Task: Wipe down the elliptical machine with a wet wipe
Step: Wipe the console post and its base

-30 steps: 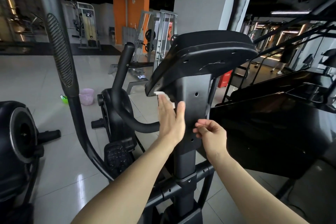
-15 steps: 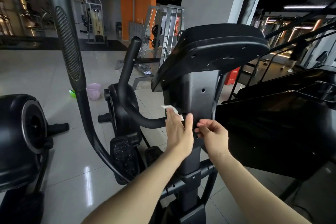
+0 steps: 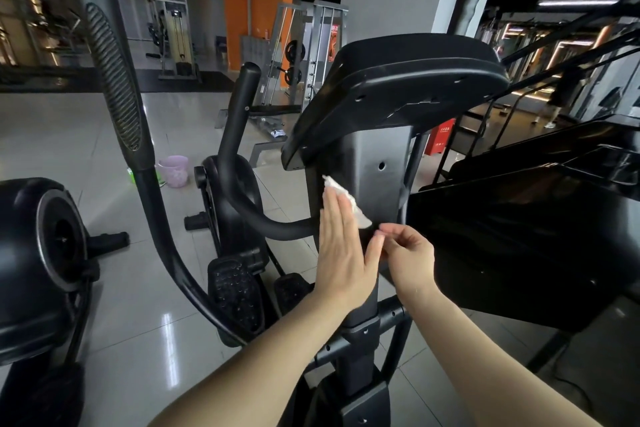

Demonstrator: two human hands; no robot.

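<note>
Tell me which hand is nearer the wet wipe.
Left. The left hand presses the wet wipe against the post with straight fingers; the right hand sits just right of its lower corner, fingers curled.

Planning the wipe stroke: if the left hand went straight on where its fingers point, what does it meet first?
Probably the lower edge of the console. The left hand presses the wet wipe flat on the post, fingers pointing up; depth unclear.

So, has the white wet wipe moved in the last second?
Yes. Pressed by the left hand, the white wet wipe dropped below the lower edge of the black console, then rose partway back.
</note>
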